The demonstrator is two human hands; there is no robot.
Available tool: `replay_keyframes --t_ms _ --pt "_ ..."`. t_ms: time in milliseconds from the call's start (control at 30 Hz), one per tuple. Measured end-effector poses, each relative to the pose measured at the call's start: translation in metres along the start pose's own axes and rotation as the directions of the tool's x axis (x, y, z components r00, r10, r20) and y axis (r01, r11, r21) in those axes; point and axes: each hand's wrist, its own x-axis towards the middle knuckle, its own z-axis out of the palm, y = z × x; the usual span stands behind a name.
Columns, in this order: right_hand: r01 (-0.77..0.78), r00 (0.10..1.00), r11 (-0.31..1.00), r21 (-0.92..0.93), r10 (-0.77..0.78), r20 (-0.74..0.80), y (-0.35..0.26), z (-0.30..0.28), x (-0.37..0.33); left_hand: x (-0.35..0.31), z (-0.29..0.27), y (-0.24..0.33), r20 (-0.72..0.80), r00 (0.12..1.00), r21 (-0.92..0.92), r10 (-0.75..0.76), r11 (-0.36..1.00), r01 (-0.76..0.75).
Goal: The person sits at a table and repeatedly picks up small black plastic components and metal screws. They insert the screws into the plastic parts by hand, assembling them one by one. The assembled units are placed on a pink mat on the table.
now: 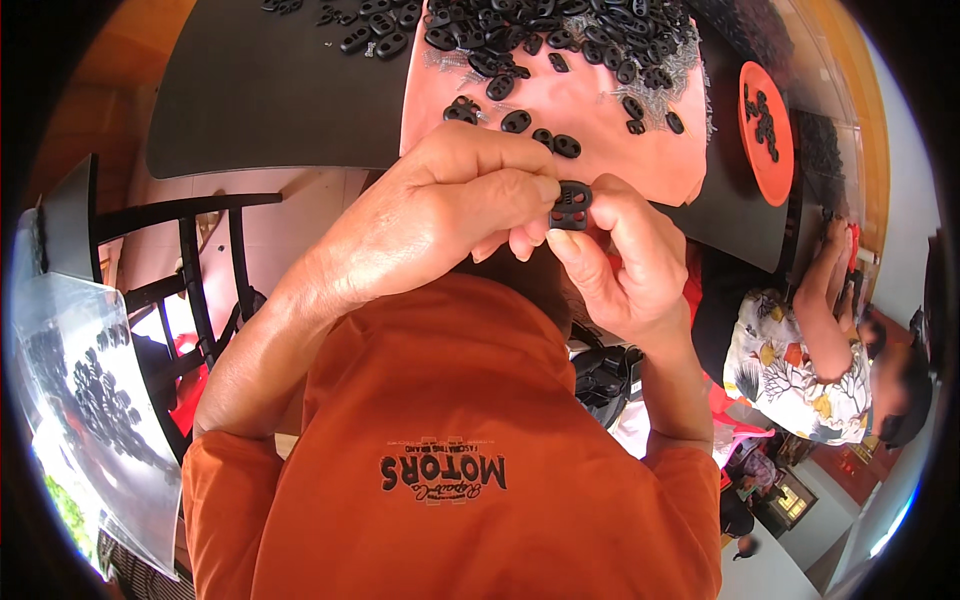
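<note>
A black plastic two-hole cord lock [573, 195] is held up between my hands, above the near edge of a pink sheet [640, 165]. My left hand [430, 210] pinches its upper left side with thumb and forefinger. My right hand [635, 255] grips it from the right, the thumb at its lower edge. Its body and plunger seem to be together, but fingers cover part of it. Just beyond my hands lie loose black cord lock pieces [516, 121]. Farther back on the sheet is a heap of black cord lock parts [560, 25] beside small metal springs [683, 60].
An orange-red dish [783, 155] with black pieces stands at the right. The dark table [270, 100] carries more black pieces at its far side. A black chair [195, 265] is at the left, near a clear plastic sheet [75, 330]. Another person in floral clothing [790, 370] sits at the right.
</note>
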Motion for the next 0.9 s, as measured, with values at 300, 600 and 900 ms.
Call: replay_keyframes --t_ms 300,600,900 --pt "-0.220 0.967 0.906 0.361 0.251 -0.040 -0.016 0.006 0.001 0.001 -0.001 0.001 0.026 0.996 0.070 0.080 0.994 -0.082" --pt "-0.335 0.939 0.877 0.345 0.341 0.043 -0.017 0.005 -0.005 0.000 0.004 0.001 -0.009 0.990 0.117 0.144 0.983 -0.142" --pt "0.071 0.997 0.996 -0.061 -0.073 -0.040 0.003 -0.004 0.004 -0.001 0.011 0.002 0.004 0.997 0.097 0.075 0.992 -0.075"
